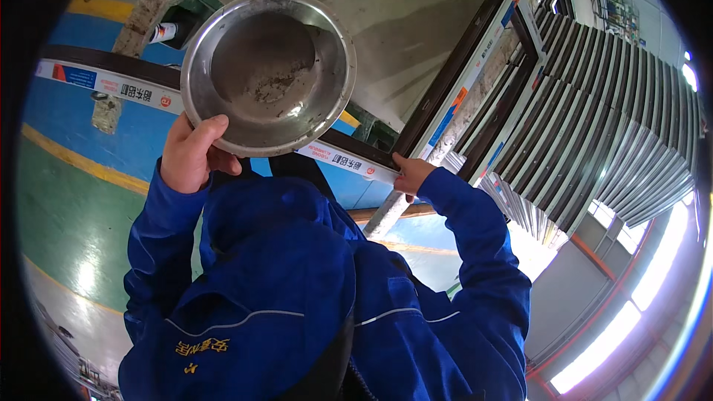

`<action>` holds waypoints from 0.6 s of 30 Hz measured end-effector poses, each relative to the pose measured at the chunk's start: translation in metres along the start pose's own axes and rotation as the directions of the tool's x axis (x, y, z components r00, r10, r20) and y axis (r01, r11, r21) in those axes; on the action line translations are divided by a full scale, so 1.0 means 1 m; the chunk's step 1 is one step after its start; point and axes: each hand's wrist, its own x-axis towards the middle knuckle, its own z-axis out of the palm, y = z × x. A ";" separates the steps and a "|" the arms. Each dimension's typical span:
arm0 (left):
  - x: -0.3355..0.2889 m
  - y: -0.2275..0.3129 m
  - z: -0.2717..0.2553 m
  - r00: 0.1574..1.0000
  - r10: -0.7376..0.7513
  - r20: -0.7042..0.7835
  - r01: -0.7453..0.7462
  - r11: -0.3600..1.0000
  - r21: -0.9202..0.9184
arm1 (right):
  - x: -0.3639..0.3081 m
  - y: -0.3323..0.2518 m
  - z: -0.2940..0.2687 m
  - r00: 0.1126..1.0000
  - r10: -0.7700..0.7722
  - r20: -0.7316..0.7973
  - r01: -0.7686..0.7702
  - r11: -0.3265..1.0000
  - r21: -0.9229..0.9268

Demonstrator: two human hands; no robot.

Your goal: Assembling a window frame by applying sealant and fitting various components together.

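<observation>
My left hand (194, 152) grips the near rim of a round metal bowl (327, 93), thumb on top and fingers curled beneath. Dark grey residue and loose crumbs (276, 87) lie inside the bowl. It is held over the near bar of a large dark window frame (122, 68) and hides part of that bar. White printed protective film (111, 86) runs along the frame's side. At the frame's near right corner, my right hand (413, 175) is closed on the edge, its thumb on top and its other fingers mostly hidden below.
A glass-like pane (416, 22) fills the frame. Worn, pale-coated support bars (160, 0) pass beneath it. A small can (164, 32) stands by a dark green bin (194, 11). Many dark, slatted profiles (587, 104) are stacked at the right. Yellow lines (82, 157) cross the blue-green floor.
</observation>
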 end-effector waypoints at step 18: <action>-0.002 0.000 -0.002 1.000 0.006 0.007 -0.006 1.000 -0.004 | -0.004 0.005 0.004 0.990 -0.108 -0.088 0.128 0.955 0.267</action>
